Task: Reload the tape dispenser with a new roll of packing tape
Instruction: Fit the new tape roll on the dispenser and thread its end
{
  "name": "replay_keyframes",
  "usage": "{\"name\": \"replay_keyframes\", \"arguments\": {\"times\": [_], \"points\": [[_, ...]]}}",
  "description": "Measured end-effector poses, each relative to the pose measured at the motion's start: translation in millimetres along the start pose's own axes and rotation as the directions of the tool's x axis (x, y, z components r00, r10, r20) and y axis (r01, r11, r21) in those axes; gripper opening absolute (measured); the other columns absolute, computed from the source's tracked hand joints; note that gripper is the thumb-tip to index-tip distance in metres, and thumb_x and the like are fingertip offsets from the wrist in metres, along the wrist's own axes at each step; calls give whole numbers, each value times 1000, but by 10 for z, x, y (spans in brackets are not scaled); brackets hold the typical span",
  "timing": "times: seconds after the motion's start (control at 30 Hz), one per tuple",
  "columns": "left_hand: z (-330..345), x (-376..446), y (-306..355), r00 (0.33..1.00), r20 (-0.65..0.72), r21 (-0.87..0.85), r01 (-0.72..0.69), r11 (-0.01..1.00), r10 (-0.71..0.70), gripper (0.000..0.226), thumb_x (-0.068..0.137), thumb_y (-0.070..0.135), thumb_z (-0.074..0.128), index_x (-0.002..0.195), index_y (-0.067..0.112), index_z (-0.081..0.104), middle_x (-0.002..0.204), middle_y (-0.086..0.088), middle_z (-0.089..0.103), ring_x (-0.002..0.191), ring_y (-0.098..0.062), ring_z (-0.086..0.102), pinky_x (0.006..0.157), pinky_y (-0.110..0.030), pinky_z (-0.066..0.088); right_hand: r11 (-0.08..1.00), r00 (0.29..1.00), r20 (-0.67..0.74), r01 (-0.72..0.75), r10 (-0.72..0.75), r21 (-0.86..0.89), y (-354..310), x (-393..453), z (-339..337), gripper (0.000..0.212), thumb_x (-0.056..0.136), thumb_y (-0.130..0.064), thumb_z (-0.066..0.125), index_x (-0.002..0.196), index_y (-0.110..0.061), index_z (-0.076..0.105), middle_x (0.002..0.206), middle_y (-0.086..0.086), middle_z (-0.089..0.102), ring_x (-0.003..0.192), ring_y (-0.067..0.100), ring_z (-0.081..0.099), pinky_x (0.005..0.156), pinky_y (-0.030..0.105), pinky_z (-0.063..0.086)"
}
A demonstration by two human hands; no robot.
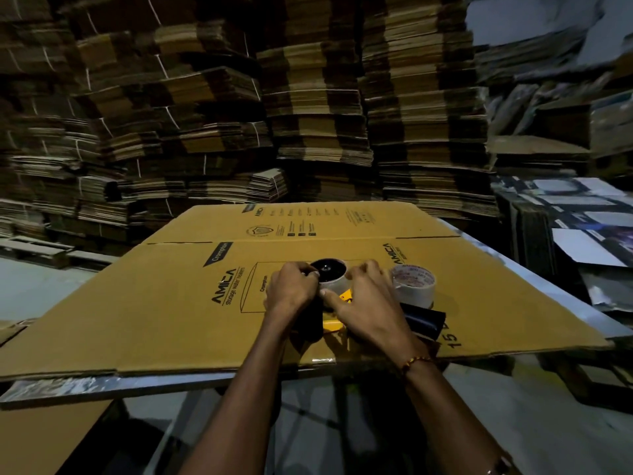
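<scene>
A yellow and black tape dispenser (334, 324) lies on a flattened cardboard box (178, 303). On its black hub (328, 268) sits a pale roll or core (337, 284). My left hand (291, 291) grips the left side of that roll and the dispenser's black handle beneath it. My right hand (363, 303) pinches the roll's right side, the thumb across its front. A second roll of tape (414, 286) with red print stands just right of my right hand. A black piece (423, 320) lies in front of that roll.
The cardboard box rests on a metal table (102, 385) whose near edge shows below it. Tall stacks of flattened cartons (308, 114) wall off the back. Printed white cartons (575, 228) are piled at the right. Grey floor lies at the left.
</scene>
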State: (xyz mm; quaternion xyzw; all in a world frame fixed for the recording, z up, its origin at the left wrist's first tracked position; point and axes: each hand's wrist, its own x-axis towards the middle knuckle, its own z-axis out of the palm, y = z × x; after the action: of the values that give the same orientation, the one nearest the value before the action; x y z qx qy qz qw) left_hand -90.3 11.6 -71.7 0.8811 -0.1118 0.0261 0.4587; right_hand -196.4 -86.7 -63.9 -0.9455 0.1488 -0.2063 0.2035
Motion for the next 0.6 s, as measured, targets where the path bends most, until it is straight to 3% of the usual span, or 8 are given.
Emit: {"name": "replay_keyframes", "arguments": {"times": [0.1,0.23,0.43,0.6], "points": [[8,-15,2,1000,10,-25,13,1000,-12,27,88,35,60,112,32,71,110,-6,70,102,-30,63,92,-48,53,998,999,26,-21,23,-56,-93,7,4,42,94,-42,59,119,-9,62,135,8,42,131,28,35,108,39,38],[39,-19,-18,1000,1,-35,30,999,-30,30,87,36,60,115,31,68,110,-6,69,106,-31,60,91,-52,53,989,987,144,-55,75,-137,-166,73,-65,29,92,-25,61,115,-7,61,136,13,42,133,35,35,107,42,38],[43,-34,16,997,-25,-43,73,996,-74,33,87,34,62,119,28,67,115,-7,67,111,-31,58,94,-51,51,978,965,212,-115,152,-176,-227,202,-91,41,91,-29,67,124,-7,58,136,15,49,134,41,37,105,48,43],[44,-74,29,995,-24,-64,95,993,-97,32,87,32,61,118,27,67,117,-6,66,113,-31,58,97,-54,48,973,968,163,-167,193,-157,-290,221,-78,43,92,-32,68,127,-9,59,138,14,52,131,40,39,101,47,42]]}}
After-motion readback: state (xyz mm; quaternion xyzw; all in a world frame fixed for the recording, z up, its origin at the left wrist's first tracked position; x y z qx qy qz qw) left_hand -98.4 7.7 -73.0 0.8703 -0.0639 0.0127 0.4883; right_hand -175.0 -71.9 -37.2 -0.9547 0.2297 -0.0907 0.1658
